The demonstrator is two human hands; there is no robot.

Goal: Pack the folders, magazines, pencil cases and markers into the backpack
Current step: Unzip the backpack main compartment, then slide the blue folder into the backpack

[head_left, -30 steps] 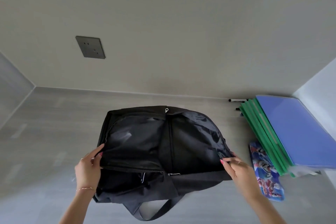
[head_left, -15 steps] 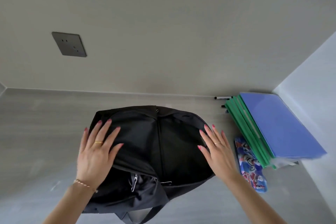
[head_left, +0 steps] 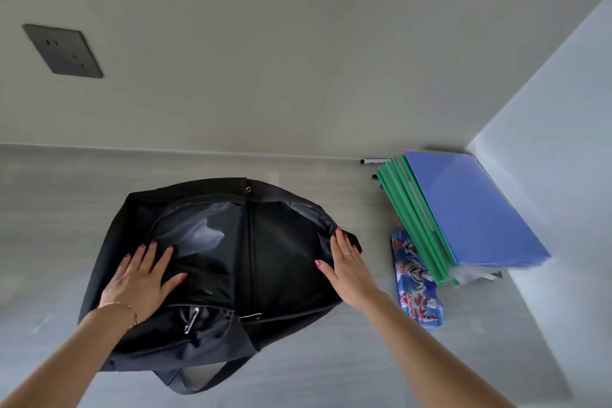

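Note:
A black backpack point(head_left: 265, 258) lies flat on the grey surface in the middle of the view. My left hand point(head_left: 142, 278) rests flat on its left half, fingers spread. My right hand point(head_left: 347, 262) lies flat on its right edge, holding nothing. To the right a stack of folders leans by the side wall: a blue folder point(head_left: 470, 209) on top, green folders point(head_left: 414, 219) beneath. A blue printed pencil case point(head_left: 414, 281) lies in front of the stack. A black-capped marker point(head_left: 374, 161) lies along the back wall; another is mostly hidden behind the green folders.
A beige wall rises right behind the surface, with a dark socket plate point(head_left: 63, 50) at upper left. A white side wall point(head_left: 563, 159) closes off the right. Bare grey surface point(head_left: 59, 209) extends left of the backpack.
One second ago both hands pinched the backpack's near edges. Half a second ago they lay flat on top. Now the left hand sits lower and the right hand has slid to the right edge.

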